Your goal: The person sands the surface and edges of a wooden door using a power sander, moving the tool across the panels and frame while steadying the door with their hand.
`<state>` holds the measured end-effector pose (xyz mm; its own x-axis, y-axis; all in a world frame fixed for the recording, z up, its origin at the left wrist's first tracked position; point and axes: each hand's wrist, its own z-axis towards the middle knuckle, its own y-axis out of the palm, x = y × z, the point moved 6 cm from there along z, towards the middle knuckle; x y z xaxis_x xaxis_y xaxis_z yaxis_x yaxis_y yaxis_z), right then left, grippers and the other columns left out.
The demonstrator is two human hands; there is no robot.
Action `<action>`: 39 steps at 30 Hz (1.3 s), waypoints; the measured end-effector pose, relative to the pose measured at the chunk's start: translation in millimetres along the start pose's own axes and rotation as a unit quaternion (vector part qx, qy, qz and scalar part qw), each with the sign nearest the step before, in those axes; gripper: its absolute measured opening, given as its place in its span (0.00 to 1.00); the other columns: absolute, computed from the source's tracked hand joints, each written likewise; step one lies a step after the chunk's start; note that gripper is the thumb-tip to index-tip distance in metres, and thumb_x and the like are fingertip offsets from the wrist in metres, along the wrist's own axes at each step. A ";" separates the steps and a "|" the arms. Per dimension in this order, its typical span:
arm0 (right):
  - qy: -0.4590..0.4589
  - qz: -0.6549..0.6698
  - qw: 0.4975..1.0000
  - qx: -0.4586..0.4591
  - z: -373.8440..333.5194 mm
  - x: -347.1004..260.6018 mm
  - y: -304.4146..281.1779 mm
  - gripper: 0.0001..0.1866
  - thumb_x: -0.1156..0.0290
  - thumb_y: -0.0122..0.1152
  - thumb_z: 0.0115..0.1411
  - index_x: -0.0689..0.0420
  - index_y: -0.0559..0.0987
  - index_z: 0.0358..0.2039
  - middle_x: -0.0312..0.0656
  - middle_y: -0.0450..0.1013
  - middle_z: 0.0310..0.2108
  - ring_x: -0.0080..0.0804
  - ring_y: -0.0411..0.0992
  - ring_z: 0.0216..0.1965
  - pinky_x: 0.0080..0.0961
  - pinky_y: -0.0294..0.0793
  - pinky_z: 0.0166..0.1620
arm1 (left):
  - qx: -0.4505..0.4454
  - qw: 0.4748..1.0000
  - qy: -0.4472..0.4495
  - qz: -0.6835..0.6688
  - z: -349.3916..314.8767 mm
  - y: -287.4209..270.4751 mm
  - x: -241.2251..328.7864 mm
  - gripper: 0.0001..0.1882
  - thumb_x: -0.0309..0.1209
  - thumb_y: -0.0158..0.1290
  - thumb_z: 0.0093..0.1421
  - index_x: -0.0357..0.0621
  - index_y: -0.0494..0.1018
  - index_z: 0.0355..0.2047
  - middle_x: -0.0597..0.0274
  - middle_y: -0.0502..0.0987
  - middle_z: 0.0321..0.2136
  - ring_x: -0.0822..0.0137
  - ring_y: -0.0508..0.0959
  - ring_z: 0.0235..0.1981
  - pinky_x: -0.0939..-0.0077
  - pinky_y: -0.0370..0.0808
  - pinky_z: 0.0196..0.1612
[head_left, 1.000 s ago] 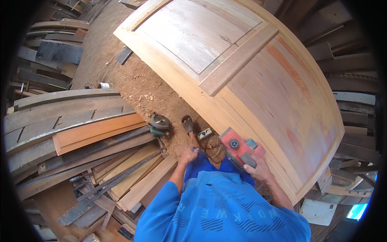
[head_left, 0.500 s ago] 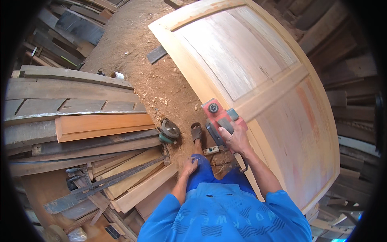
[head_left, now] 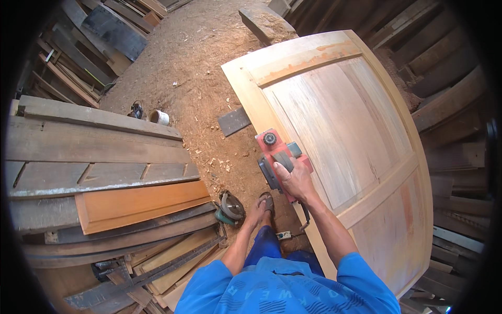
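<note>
My right hand [head_left: 298, 180] is wrapped round the handle of a red electric planer [head_left: 276, 152] with a black front knob. The planer rests at the left edge of a pale wooden panelled door [head_left: 361, 206], on its long side frame. Its black cord hangs down behind my wrist. Lower and to the left, my left hand [head_left: 254, 213] hangs in the air above my sandalled foot, holding nothing that I can see, its fingers loosely stretched forward. A green circular saw [head_left: 230, 209] stands on the ground just left of that hand.
Stacked planks [head_left: 99, 141] fill the left side, with an orange-brown board [head_left: 144, 205] on top. A white power socket [head_left: 284, 235] lies by my foot. A dark board [head_left: 234, 122] and a wooden beam [head_left: 265, 25] sit by the door. A white pot [head_left: 159, 117] stands on the shaving-strewn ground.
The planer and my right hand have moved farther up along the door's left edge. My left hand has left my thigh and reached forward. The view has shifted too.
</note>
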<state>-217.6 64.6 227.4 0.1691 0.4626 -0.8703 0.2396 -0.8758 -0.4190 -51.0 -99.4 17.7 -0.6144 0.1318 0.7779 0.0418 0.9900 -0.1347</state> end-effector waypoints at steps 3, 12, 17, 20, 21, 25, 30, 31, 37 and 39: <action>-0.013 0.010 1.000 0.003 57.4 -33.4 12.7 0.37 0.36 0.60 0.61 0.67 0.81 0.37 0.60 0.80 0.31 0.56 0.81 0.38 0.46 0.76 0.45 | -0.016 0.997 -0.030 -0.063 43.6 -8.1 31.6 0.25 0.40 0.44 0.76 0.32 0.70 0.63 0.48 0.79 0.52 0.61 0.76 0.56 0.67 0.69 0.62; -0.081 -0.033 0.996 -0.002 208.8 -100.9 45.8 0.34 0.38 0.58 0.66 0.64 0.83 0.35 0.57 0.80 0.31 0.53 0.80 0.38 0.44 0.76 0.44 | -0.005 1.000 0.008 0.022 70.1 -54.9 52.8 0.24 0.40 0.46 0.74 0.35 0.71 0.62 0.46 0.79 0.54 0.58 0.79 0.55 0.66 0.72 0.60; -0.087 -0.036 0.995 -0.010 270.5 -146.2 68.1 0.35 0.37 0.59 0.65 0.64 0.83 0.39 0.59 0.81 0.33 0.53 0.80 0.39 0.44 0.76 0.45 | 0.061 0.993 -0.065 0.076 61.1 -97.9 -16.3 0.25 0.42 0.48 0.71 0.36 0.73 0.60 0.43 0.80 0.52 0.52 0.80 0.55 0.63 0.72 0.60; -0.095 -0.048 0.994 0.005 316.3 -162.0 80.7 0.36 0.37 0.60 0.63 0.65 0.84 0.41 0.60 0.81 0.33 0.52 0.81 0.39 0.44 0.77 0.44 | 0.101 0.987 -0.098 0.081 52.0 -123.7 -49.1 0.26 0.43 0.49 0.70 0.35 0.74 0.58 0.39 0.81 0.52 0.47 0.80 0.56 0.61 0.72 0.61; -0.085 -0.062 0.994 0.010 336.8 -164.4 83.7 0.36 0.36 0.59 0.63 0.63 0.84 0.43 0.59 0.82 0.36 0.52 0.81 0.41 0.44 0.77 0.45 | 0.110 0.986 -0.105 0.065 51.2 -129.4 -50.5 0.26 0.44 0.49 0.69 0.36 0.75 0.58 0.39 0.80 0.52 0.47 0.79 0.57 0.61 0.72 0.62; -0.034 -0.048 0.998 0.015 383.5 -200.4 103.1 0.37 0.34 0.58 0.63 0.62 0.85 0.45 0.59 0.82 0.40 0.53 0.81 0.44 0.44 0.77 0.47 | 0.150 0.975 -0.148 0.069 22.7 -149.2 -60.4 0.27 0.45 0.49 0.69 0.36 0.75 0.58 0.40 0.80 0.53 0.48 0.78 0.58 0.62 0.71 0.63; -0.146 -0.093 0.983 0.056 421.0 -165.3 85.8 0.31 0.40 0.57 0.69 0.60 0.83 0.42 0.46 0.78 0.25 0.38 0.79 0.28 0.34 0.77 0.33 | 0.144 0.976 -0.159 0.022 10.2 -165.6 -89.7 0.28 0.45 0.49 0.69 0.35 0.74 0.59 0.38 0.80 0.53 0.46 0.78 0.58 0.60 0.70 0.63; -0.107 0.013 0.994 0.011 389.2 -162.9 85.8 0.29 0.42 0.57 0.69 0.60 0.82 0.40 0.42 0.75 0.23 0.33 0.76 0.25 0.31 0.75 0.29 | 0.158 0.971 -0.174 0.036 -2.2 -172.8 -76.8 0.28 0.45 0.50 0.69 0.35 0.74 0.59 0.37 0.79 0.54 0.45 0.78 0.59 0.59 0.70 0.63; 0.007 0.214 0.977 0.009 241.4 -112.0 8.8 0.24 0.45 0.55 0.72 0.56 0.80 0.37 0.30 0.68 0.19 0.19 0.68 0.17 0.23 0.71 0.20 | 0.247 0.944 -0.052 0.211 33.8 -219.5 13.3 0.32 0.43 0.50 0.69 0.32 0.63 0.66 0.31 0.66 0.64 0.37 0.63 0.68 0.47 0.57 0.71; 0.026 0.225 0.974 0.032 195.5 -81.9 -17.9 0.26 0.44 0.54 0.72 0.58 0.79 0.39 0.31 0.69 0.19 0.19 0.68 0.17 0.21 0.72 0.21 | 0.281 0.920 0.055 0.268 69.6 -225.1 68.0 0.34 0.41 0.49 0.69 0.31 0.58 0.68 0.28 0.59 0.68 0.34 0.56 0.71 0.42 0.51 0.73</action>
<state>-422.7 15.5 255.6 0.2911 0.0351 -0.9560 0.0699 -0.9974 -0.0154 -157.0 -316.9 58.1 -0.5398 0.6275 0.5612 -0.1178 0.6037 -0.7884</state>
